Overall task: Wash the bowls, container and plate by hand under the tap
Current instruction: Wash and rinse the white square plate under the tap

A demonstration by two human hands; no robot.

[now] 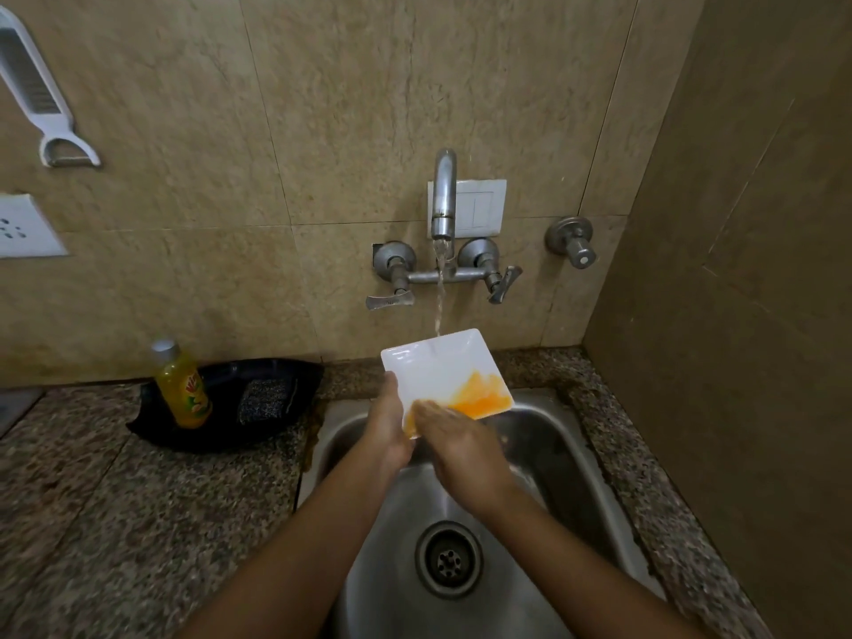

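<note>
A square white plate [438,371] with an orange smear on its near right part is held tilted over the steel sink [553,454]. Water runs from the tap [443,196] onto the plate's far edge. My left hand [389,426] grips the plate's left near corner, thumb on top. My right hand [454,442] lies on the near edge of the plate, its fingers touching the orange smear. No bowls or container are in view.
A yellow bottle of dish soap [182,385] stands on a black tray [276,375] with a scrub pad [265,398], left of the sink on the granite counter [115,500]. Tap handles [389,297] jut from the tiled wall. The drain [448,558] is below my arms.
</note>
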